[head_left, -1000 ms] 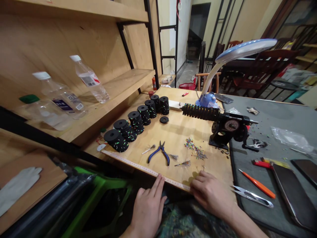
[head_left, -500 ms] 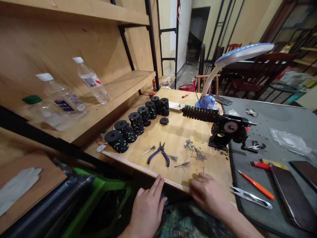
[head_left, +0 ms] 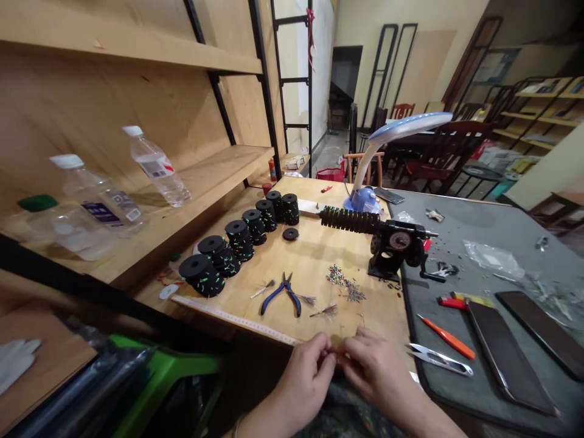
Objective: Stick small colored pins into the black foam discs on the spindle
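Note:
My left hand (head_left: 303, 380) and my right hand (head_left: 381, 371) meet at the near edge of the wooden board (head_left: 314, 255). Their fingertips are pinched together, and whatever lies between them is too small to make out. Just beyond the hands lie a small bundle of wires (head_left: 325, 312), blue-handled pliers (head_left: 279, 293) and a scatter of coloured bits (head_left: 341, 281). A measuring strip (head_left: 237, 317) runs along the board's front edge, left of my hands.
A row of black spools (head_left: 237, 240) stands at the board's left. A black winding machine (head_left: 393, 244) and a desk lamp (head_left: 392, 131) stand behind. On the grey mat lie snips (head_left: 438, 359), an orange tool (head_left: 447, 337) and two phones (head_left: 502, 356). Bottles (head_left: 155, 165) rest on the left shelf.
Both hands have left the board's edge and come together, fingertips pinched. The camera has tilted up and shifted, so the table sits lower in view.

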